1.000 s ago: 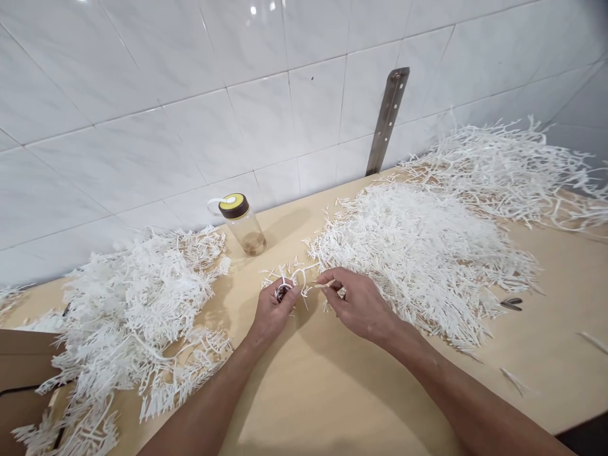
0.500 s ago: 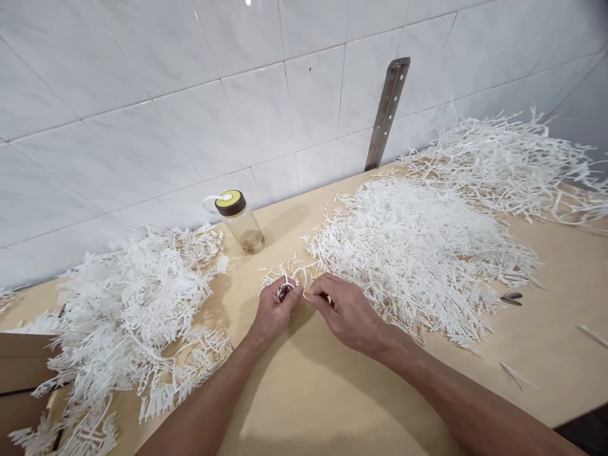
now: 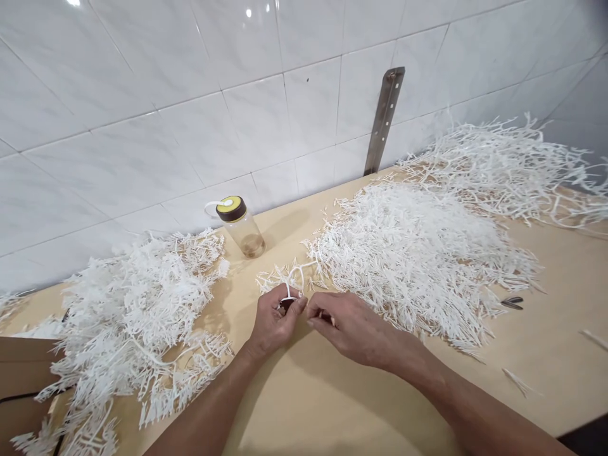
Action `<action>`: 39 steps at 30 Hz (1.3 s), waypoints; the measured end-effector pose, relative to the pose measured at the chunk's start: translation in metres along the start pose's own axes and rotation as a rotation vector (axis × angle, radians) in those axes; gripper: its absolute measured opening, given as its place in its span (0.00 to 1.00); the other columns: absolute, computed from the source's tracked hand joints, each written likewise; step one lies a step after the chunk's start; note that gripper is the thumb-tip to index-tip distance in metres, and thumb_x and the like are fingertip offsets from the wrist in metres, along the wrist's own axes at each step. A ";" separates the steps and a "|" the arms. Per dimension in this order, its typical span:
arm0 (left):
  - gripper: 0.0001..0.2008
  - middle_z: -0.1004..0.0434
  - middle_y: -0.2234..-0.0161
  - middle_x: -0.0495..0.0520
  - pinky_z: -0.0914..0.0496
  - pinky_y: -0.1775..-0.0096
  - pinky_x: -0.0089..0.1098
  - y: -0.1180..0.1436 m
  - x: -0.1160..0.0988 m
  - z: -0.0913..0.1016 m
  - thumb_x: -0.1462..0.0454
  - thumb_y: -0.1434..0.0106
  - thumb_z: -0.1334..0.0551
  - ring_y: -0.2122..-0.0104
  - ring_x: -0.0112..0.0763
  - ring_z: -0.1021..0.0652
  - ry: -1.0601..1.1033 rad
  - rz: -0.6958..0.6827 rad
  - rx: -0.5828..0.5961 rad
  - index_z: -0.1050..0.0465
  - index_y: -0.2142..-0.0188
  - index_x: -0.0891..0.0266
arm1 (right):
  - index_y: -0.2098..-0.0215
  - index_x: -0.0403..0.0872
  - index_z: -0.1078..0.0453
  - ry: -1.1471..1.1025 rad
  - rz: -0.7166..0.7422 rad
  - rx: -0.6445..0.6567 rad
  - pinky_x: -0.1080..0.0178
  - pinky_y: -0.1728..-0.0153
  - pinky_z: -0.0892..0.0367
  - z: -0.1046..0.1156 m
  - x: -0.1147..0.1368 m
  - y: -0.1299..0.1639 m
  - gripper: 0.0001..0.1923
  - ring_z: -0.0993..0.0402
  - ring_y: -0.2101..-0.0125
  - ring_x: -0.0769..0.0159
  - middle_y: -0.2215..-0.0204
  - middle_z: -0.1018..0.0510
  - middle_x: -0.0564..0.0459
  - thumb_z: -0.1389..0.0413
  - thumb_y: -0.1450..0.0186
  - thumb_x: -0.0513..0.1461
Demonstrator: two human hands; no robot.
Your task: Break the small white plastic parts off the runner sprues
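Observation:
Near the middle of the table, my left hand (image 3: 278, 320) is closed on a thin white branching plastic strip (image 3: 291, 282), whose curved arms rise past the fingers. Something dark shows inside that grip, too small to name. Just to the right, my right hand (image 3: 354, 323) has thumb and forefinger pinched together beside the left fingertips. Whatever may be between them is hidden. Beyond the hands lie loose short white bits (image 3: 270, 278), and the big heap of small white plastic pieces (image 3: 403, 259) begins right of them.
A second heap of white branching pieces (image 3: 137, 310) covers the left of the table, by a brown cardboard box (image 3: 26, 380). A clear bottle with a yellow-and-black lid (image 3: 244, 231) stands near the tiled wall. Longer white strands (image 3: 503, 168) lie back right. A metal bracket (image 3: 384, 120) leans there.
My left hand has turned a little, and the white strip's arms now stand higher above it. The right fingertips stay close by, slightly lower in view.

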State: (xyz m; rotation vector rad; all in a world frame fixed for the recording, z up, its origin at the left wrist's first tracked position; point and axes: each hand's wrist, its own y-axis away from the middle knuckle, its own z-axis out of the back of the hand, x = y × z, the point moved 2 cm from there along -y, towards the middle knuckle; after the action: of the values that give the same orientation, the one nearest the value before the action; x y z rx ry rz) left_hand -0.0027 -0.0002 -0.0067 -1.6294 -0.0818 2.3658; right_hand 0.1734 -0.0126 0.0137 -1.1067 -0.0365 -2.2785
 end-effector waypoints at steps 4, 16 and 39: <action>0.12 0.29 0.75 0.53 0.37 0.68 0.32 0.003 -0.012 0.000 0.58 0.35 0.40 0.73 0.31 0.30 -0.113 -0.169 0.024 0.26 0.71 0.62 | 0.67 0.48 0.31 0.071 -0.147 -0.030 0.64 0.72 0.41 0.015 -0.014 -0.001 0.06 0.32 0.73 0.67 0.74 0.25 0.55 0.48 0.32 0.36; 0.04 0.28 0.74 0.53 0.34 0.66 0.36 0.016 -0.029 -0.011 0.71 0.38 0.40 0.70 0.33 0.30 -0.205 -0.585 -0.057 0.31 0.68 0.61 | 0.47 0.46 0.38 -0.267 -0.497 -0.208 0.65 0.75 0.30 0.018 -0.042 -0.004 0.22 0.23 0.66 0.62 0.56 0.24 0.43 0.49 0.32 0.51; 0.12 0.31 0.72 0.55 0.35 0.63 0.40 0.017 -0.030 -0.017 0.68 0.34 0.46 0.68 0.35 0.31 -0.352 -0.656 -0.002 0.37 0.76 0.61 | 0.65 0.46 0.29 -0.335 -0.204 -0.349 0.70 0.82 0.38 0.006 -0.023 -0.010 0.07 0.36 0.79 0.72 0.75 0.28 0.54 0.48 0.34 0.39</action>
State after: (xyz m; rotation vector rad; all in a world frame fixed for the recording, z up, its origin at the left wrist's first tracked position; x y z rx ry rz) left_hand 0.0201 -0.0257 0.0106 -0.9556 -0.5874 2.0775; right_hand 0.1834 0.0083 0.0033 -1.7296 0.1251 -2.3047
